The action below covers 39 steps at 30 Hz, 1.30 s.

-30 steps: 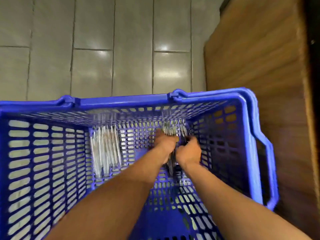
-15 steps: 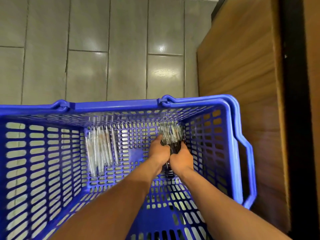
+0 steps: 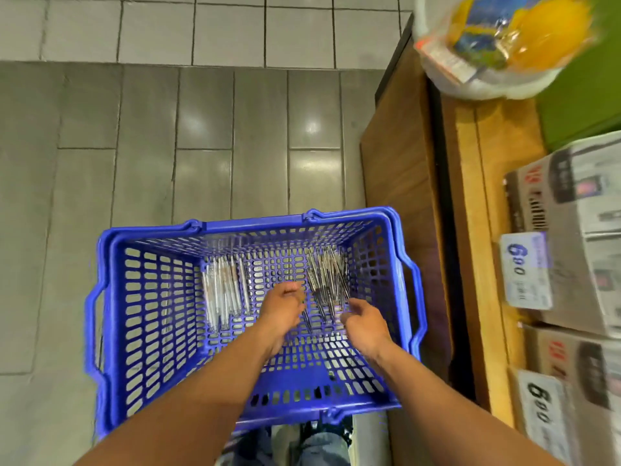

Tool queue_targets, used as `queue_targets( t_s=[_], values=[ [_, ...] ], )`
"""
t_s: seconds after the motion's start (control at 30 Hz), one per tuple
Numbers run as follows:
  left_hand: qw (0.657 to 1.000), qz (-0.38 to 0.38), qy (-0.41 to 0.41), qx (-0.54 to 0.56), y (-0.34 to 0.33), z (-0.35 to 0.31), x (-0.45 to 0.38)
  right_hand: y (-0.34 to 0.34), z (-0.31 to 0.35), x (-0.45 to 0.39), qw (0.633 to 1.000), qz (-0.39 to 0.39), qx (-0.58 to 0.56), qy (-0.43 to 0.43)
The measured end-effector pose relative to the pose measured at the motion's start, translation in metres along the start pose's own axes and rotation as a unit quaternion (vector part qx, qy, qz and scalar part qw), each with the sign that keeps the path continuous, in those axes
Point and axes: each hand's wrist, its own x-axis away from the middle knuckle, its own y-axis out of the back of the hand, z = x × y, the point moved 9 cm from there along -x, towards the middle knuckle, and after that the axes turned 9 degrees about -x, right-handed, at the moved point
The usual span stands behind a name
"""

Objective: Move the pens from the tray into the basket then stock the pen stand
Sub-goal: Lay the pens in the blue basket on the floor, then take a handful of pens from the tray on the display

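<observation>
A blue plastic basket (image 3: 255, 225) stands on the tiled floor below me. Two bunches of pens lie on its bottom. A bunch of clear, light pens (image 3: 221, 290) is on the left. A bunch of dark pens (image 3: 327, 275) lies at the back right. My left hand (image 3: 284, 309) hovers inside the basket just left of the dark pens, its fingers loosely curled and holding nothing. My right hand (image 3: 364, 322) is just below and right of that bunch, with its fingers relaxed and apart. Neither hand grips a pen.
A wooden shelf unit (image 3: 400, 156) stands close against the basket's right side. Boxes with price tags (image 3: 526, 270) sit on the shelf. A white tub with a yellow package (image 3: 497, 42) is at the top right. Grey floor tiles (image 3: 201, 129) lie beyond and left.
Both hands held the dark pen bunch against the basket bottom; they have let it go and drawn back toward me. My head has risen, so the shelf has come into view.
</observation>
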Motion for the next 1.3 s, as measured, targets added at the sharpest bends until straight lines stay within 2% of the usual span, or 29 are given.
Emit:
queue_targets(
  t_s=[0.2, 0.37, 0.63, 0.8, 0.93, 1.1, 1.3],
  values=[
    [0.999, 0.014, -0.01, 0.032, 0.036, -0.037, 0.13, 0.043, 0.032, 0.128, 0.965, -0.01, -0.262, -0.028],
    [0.998, 0.043, -0.022, 0.033, 0.052, -0.085, 0.255, 0.09, 0.076, 0.255, 0.919, 0.001, -0.395, -0.008],
    [0.985, 0.15, -0.09, -0.004, 0.017, -0.165, 0.453, 0.191, 0.094, 0.463, 0.834, -0.065, -0.541, 0.086],
    [0.959, 0.249, -0.119, -0.064, -0.04, -0.181, 0.557, 0.25, 0.056, 0.587, 0.766, -0.114, -0.615, 0.152],
    [0.928, 0.325, -0.141, -0.118, -0.098, -0.174, 0.631, 0.288, -0.005, 0.675, 0.692, -0.182, -0.672, 0.191],
    [0.892, 0.399, -0.144, -0.158, -0.171, -0.145, 0.7, 0.314, -0.086, 0.744, 0.629, -0.248, -0.706, 0.211],
    [0.854, 0.441, -0.155, -0.229, -0.248, -0.099, 0.772, 0.332, -0.18, 0.782, 0.603, -0.299, -0.71, 0.205]
  ],
)
